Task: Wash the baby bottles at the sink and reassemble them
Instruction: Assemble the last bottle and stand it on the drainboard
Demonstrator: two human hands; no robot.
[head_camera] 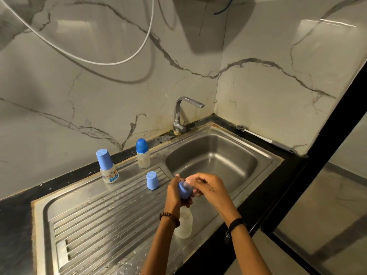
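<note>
My left hand grips a blue screw ring above the drainboard. My right hand pinches the clear teat that sits in that ring. A clear bottle body stands open on the drainboard just below my hands. A loose light-blue cap stands to the left. Two capped baby bottles stand further back: one with a light-blue cap and printed label, one with a dark-blue domed cap.
The steel sink basin lies right of the ribbed drainboard, with a chrome faucet at its back, no water running. A bottle brush lies on the black counter by the right wall. White cables hang on the marble wall.
</note>
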